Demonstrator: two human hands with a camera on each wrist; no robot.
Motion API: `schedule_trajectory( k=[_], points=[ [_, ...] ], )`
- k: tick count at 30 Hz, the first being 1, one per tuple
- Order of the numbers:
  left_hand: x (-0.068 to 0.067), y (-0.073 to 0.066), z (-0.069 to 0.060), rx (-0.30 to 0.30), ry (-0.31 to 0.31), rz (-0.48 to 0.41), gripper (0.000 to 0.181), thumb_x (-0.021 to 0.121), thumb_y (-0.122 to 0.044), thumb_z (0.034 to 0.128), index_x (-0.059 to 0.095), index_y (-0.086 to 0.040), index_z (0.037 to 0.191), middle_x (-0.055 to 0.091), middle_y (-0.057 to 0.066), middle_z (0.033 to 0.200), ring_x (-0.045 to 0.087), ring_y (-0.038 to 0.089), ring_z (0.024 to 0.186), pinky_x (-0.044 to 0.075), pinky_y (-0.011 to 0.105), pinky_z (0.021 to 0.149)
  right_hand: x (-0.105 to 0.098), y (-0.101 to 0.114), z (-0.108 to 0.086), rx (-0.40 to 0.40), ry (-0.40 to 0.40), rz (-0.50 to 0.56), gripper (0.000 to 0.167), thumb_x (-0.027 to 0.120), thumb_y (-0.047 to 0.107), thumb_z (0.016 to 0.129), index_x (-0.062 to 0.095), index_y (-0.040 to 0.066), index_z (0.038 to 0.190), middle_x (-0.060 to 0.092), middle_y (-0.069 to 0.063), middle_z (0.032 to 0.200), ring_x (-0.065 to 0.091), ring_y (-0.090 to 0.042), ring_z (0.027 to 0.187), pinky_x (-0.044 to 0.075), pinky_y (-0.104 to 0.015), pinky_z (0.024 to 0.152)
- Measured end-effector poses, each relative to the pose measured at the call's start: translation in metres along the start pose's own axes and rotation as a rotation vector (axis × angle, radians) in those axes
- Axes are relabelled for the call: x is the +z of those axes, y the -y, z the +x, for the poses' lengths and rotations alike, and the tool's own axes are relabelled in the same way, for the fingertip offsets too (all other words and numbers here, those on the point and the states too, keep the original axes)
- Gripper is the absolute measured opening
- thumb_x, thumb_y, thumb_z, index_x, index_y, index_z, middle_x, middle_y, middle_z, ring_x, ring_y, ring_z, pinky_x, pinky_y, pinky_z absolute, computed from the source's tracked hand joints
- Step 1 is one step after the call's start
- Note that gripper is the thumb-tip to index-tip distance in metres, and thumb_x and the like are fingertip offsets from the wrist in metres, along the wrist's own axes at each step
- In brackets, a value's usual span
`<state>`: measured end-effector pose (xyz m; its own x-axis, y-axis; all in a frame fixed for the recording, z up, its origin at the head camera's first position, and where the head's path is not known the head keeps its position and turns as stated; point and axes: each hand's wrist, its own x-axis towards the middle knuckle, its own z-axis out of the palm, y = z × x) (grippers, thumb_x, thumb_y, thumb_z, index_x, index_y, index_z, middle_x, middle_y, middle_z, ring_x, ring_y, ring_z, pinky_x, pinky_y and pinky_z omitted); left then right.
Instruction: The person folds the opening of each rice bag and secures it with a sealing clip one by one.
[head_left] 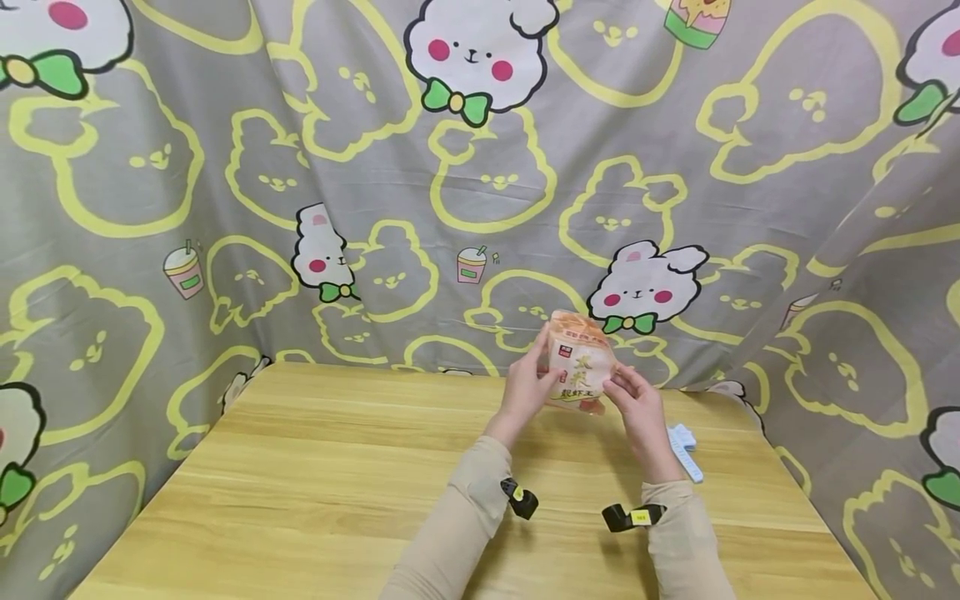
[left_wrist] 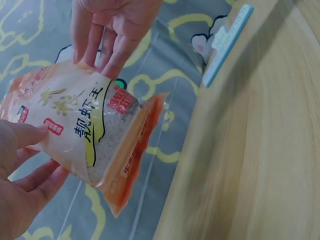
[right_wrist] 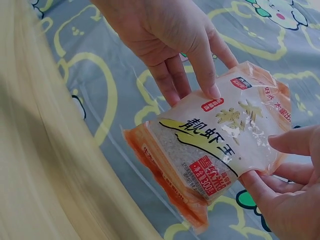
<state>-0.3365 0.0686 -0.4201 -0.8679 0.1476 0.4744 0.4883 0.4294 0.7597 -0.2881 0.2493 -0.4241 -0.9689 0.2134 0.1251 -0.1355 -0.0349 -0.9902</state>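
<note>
A bag of rice [head_left: 581, 362], orange and white with a see-through window onto pale grains, is held up above the far part of the table. My left hand [head_left: 523, 387] pinches its left edge, with the thumb on the printed front and fingers behind. On the opposite edge my right hand [head_left: 639, 408] grips it between thumb and fingers. In the left wrist view the bag [left_wrist: 75, 110] looks sealed along its orange end. The right wrist view shows the bag's printed front [right_wrist: 220, 130] tilted, with both hands on it. Its back is hidden.
A light blue plastic strip [head_left: 684, 454] with a raised piece lies on the wooden table [head_left: 300, 467], right of my right hand. A grey patterned curtain [head_left: 405, 192] hangs behind the table and along its sides. Black camera mounts [head_left: 519, 498] sit on both wrists.
</note>
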Motion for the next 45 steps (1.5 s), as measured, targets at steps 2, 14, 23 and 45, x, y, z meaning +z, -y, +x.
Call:
schedule_trajectory(
  k=[2, 14, 23, 45],
  points=[
    [-0.002, 0.000, 0.000, 0.005, -0.004, 0.002, 0.083, 0.072, -0.014, 0.0874, 0.025, -0.026, 0.155, 0.062, 0.008, 0.135, 0.071, 0.019, 0.084, 0.056, 0.020, 0.073, 0.001, 0.001, -0.001, -0.001, 0.005, -0.006, 0.055, 0.058, 0.001, 0.094, 0.036, -0.008, 0.145, 0.058, 0.017, 0.098, 0.057, 0.008, 0.094, 0.049, -0.008, 0.087],
    [-0.016, -0.002, -0.007, -0.007, -0.023, -0.019, 0.084, 0.072, -0.014, 0.0871, 0.025, -0.031, 0.154, 0.065, 0.011, 0.129, 0.072, 0.020, 0.085, 0.057, 0.022, 0.073, 0.011, 0.005, -0.004, 0.013, 0.021, -0.033, 0.055, 0.059, 0.004, 0.095, 0.038, -0.005, 0.144, 0.061, 0.015, 0.104, 0.058, 0.008, 0.095, 0.047, -0.008, 0.088],
    [-0.025, 0.002, -0.012, 0.003, -0.012, -0.036, 0.080, 0.070, -0.014, 0.0886, 0.026, -0.024, 0.155, 0.064, 0.010, 0.131, 0.072, 0.022, 0.089, 0.058, 0.024, 0.077, 0.018, 0.002, -0.006, -0.040, 0.053, -0.016, 0.054, 0.059, 0.003, 0.094, 0.038, -0.011, 0.142, 0.063, 0.001, 0.114, 0.060, 0.008, 0.094, 0.048, -0.009, 0.086],
    [-0.047, 0.013, -0.028, -0.028, -0.014, -0.093, 0.080, 0.068, -0.009, 0.0897, 0.025, -0.028, 0.155, 0.061, 0.015, 0.134, 0.072, 0.026, 0.096, 0.058, 0.027, 0.078, 0.036, 0.001, -0.013, 0.015, 0.124, -0.081, 0.054, 0.058, 0.006, 0.096, 0.038, -0.003, 0.145, 0.047, -0.027, 0.141, 0.054, 0.008, 0.100, 0.045, -0.007, 0.089]
  ],
)
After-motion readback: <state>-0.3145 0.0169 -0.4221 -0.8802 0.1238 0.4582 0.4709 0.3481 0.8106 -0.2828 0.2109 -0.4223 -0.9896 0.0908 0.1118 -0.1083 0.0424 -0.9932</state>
